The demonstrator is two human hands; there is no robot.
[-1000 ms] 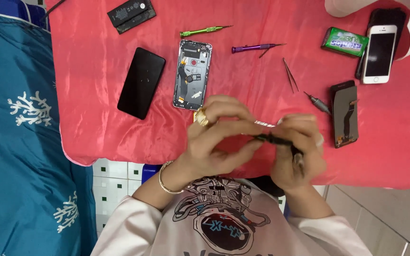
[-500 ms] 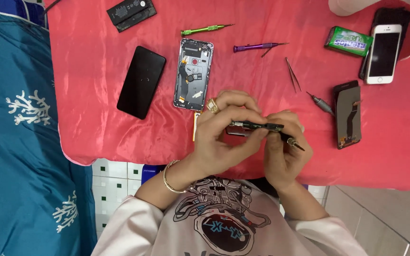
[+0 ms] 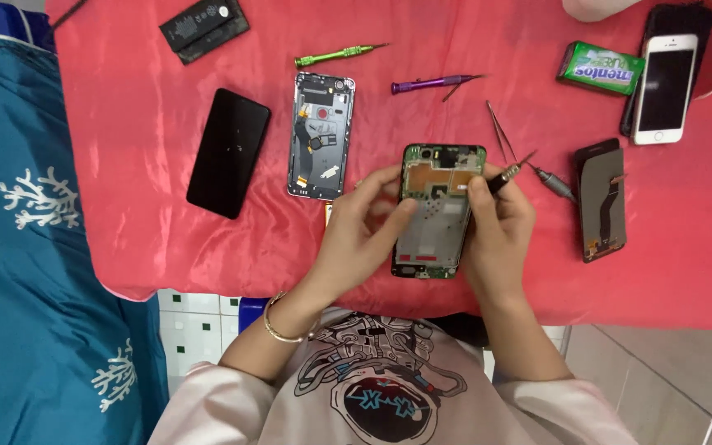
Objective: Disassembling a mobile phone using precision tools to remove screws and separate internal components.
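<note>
An opened phone frame with a green circuit board showing lies flat, face up, between my hands over the red cloth. My left hand grips its left edge, thumb on the board. On the frame's right side, my right hand pinches a slim screwdriver whose tip points up and to the right.
On the cloth lie a black phone panel, an open silver phone shell, a battery, green and purple screwdrivers, tweezers, a screen with ribbon cable, a green candy pack, a white phone. Teal fabric hangs left.
The phone frame was held edge-on between both hands; it has been turned flat with its inside facing up and moved slightly farther onto the cloth. My right hand shifted up beside it.
</note>
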